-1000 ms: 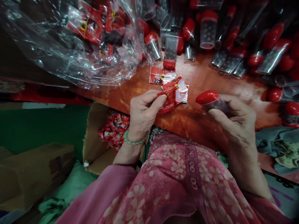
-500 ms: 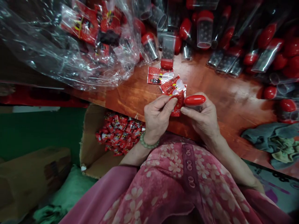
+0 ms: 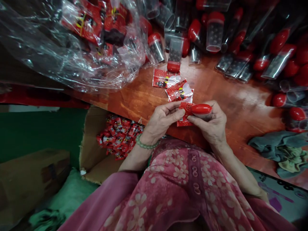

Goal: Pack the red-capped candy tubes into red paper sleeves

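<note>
The person's left hand (image 3: pixel 160 121) has its thumb and fingers pinched closed on the left side of a red printed packet (image 3: pixel 184 122) above the near edge of the table (image 3: pixel 243 106). The right hand (image 3: pixel 215 126) has its fingers curled round a clear container with a red cap (image 3: pixel 201 109); the cap lies sideways, pointing toward the packet, and the right thumb reaches the packet's right side. Cap and packet meet or overlap between the two hands; whether the container is inside the packet cannot be told. Just beyond the hands, flat packets (image 3: pixel 179 91) overlap on the table, and another packet (image 3: pixel 160 78) lies next to a capped tube (image 3: pixel 175 53) filled with dark balls. More red-capped tubes (image 3: pixel 215 32) crowd the far side, left of which a clear plastic bag (image 3: pixel 120 75) holds red packets. A crumpled cloth (image 3: pixel 267 144) rests at the right. Below the table's left part, an open carton (image 3: pixel 92 141) contains a heap of red packages (image 3: pixel 119 136). A green beaded bracelet (image 3: pixel 147 146) circles the left wrist.
</note>
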Tool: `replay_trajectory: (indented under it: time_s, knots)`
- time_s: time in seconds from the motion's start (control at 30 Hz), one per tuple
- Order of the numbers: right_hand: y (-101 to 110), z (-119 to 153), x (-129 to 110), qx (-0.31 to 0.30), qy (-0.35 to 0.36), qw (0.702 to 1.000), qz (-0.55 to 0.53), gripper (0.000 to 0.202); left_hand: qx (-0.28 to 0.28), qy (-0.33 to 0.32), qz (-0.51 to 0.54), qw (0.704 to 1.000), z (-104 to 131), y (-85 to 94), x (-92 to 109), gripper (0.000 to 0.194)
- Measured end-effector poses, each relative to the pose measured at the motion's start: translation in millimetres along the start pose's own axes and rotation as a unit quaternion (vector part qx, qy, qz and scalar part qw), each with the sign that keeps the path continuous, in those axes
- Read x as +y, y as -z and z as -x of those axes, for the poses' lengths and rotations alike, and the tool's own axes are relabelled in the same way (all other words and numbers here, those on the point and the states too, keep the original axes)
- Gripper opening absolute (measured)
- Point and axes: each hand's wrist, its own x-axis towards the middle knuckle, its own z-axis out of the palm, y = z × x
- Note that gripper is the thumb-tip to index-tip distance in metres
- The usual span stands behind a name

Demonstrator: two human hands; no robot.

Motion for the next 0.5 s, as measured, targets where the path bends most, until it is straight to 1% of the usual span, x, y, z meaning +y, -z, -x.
replay_trajectory:
  time_s: [0.07,0.1,0.17,0.23,0.3,0.37,0.43,0.5]
  knots:
    - [1,1,-1,0.012,0.020,1.000,0.019,0.029,-0.007,-0.011,-0.028,1.000,1,1.3,-1,0.031]
    - [1,2,-1,0.020,0.029,0.999,0.032,0.027,-0.001,-0.021,-0.054,0.998,1,1.7,-1,0.026]
    - [3,3,-1,0.028,0.041,0.997,0.059,0.024,0.028,-0.046,-0.115,0.992,2,2.1,1,0.024]
    - [9,3,-2,0.022,0.037,0.996,0.077,0.022,0.060,-0.077,-0.162,0.982,3,2.0,3,0.024]
    - [19,2,-4,0.007,0.023,0.995,0.092,0.023,0.073,-0.119,-0.195,0.971,4,1.8,6,0.023]
    - [32,0,-10,-0.009,0.015,0.992,0.121,0.026,0.071,-0.170,-0.225,0.957,4,2.3,8,0.021]
    - [47,-2,-20,-0.039,0.031,0.985,0.166,0.028,0.069,-0.213,-0.252,0.941,4,3.5,8,0.020]
    - [58,-4,-32,-0.090,0.062,0.973,0.205,0.027,0.071,-0.241,-0.271,0.929,5,4.8,7,0.019]
